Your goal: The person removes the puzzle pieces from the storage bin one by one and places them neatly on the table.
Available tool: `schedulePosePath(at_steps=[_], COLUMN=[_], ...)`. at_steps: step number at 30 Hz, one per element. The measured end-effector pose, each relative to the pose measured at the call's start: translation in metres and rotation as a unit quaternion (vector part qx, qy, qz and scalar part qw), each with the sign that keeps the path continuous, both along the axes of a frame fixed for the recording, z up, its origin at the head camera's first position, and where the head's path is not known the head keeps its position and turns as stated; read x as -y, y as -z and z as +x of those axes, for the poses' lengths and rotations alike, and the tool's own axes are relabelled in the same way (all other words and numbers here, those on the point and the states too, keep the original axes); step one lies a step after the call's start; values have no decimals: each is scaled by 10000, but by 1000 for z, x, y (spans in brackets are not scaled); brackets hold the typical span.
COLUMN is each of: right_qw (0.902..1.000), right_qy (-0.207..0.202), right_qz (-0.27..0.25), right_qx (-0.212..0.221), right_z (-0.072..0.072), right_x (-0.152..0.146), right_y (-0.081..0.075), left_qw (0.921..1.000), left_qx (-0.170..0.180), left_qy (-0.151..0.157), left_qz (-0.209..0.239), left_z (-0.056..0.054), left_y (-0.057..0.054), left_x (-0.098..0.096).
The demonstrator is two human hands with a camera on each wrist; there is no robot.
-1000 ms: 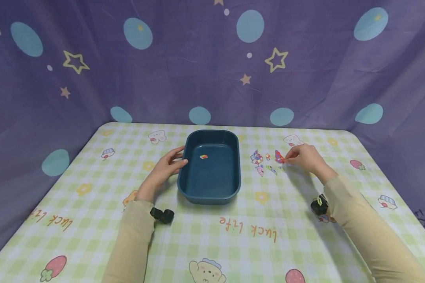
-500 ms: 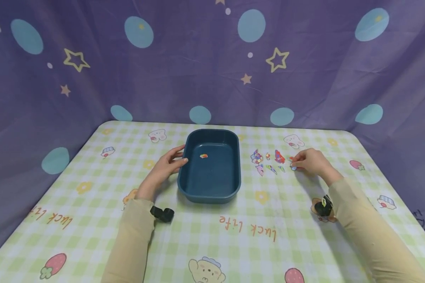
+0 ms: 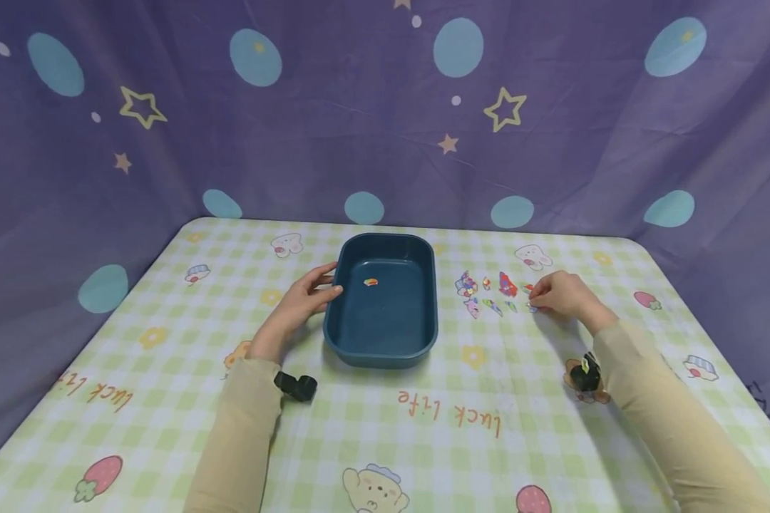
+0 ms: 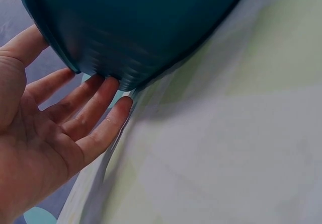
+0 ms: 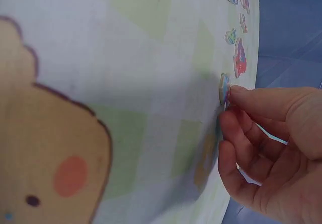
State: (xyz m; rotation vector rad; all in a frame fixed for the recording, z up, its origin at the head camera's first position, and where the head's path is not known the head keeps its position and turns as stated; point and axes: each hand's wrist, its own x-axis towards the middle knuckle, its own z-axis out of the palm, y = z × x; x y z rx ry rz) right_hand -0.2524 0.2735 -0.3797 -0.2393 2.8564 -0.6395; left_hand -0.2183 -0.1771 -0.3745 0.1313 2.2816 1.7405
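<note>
My left hand (image 3: 298, 305) holds the side of a dark teal rectangular tub (image 3: 385, 335), its thumb at the rim and its other fingers against the outer wall, as the left wrist view (image 4: 65, 113) also shows. At the right, my right hand (image 3: 567, 293) is low over the table, thumb and forefinger at a small flat bluish cutout (image 5: 224, 87), which they seem to pinch at its edge. A small red-and-yellow cutout (image 3: 371, 282) lies inside the tub. The bluish piece is partly hidden by my fingertips.
Two short rows of cutouts lie between tub and right hand: a purple-blue one (image 3: 466, 283), a red one (image 3: 507, 284), a pink one (image 3: 472, 308) and a green-blue one (image 3: 493, 307) among them. A checked cloth (image 3: 423, 456) covers the table; a purple curtain (image 3: 334, 128) hangs behind.
My right hand has moved a little right and down, from beside the red cutout to the bluish one at the end of the near row. The left hand stays at the tub.
</note>
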Motion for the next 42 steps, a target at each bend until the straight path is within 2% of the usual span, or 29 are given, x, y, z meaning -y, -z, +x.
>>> schedulePosePath(at_steps=[4,10,17,21,27,32,39,42], right_qw=[9996,9991,9978,9958,9857,9770,9671,9569], right_qy=[-113,-170,-304,-380,-902,-1335,-2002,-2509], right_qz=[147,72,-215,-203,-163,-88,72,364], right_qx=[-201,-387,-551,-803,-1413,-1661,-1566,-1414], right_z=[-2,-8,-19,-27,-31,-30,-35,-38], right_x=[5,27,69,97,139,166,194,203], right_y=[-4,-21,-39,-49,-58,-57,-46,-39], left_qw=[10000,9999,9999,10000,10000,9999,9999,9999], left_qx=[6,-83,-64,-56,-46,-72,-85,-97], left_qy=[60,43,69,48,22,78,-17,-14], left_qz=[36,39,83,56,34,58,114,112], left_z=[1,0,0,0,0,-1,-12,-12], left_y=[1,0,0,0,0,2,20,22], left_x=[0,0,1,1,1,1,7,7])
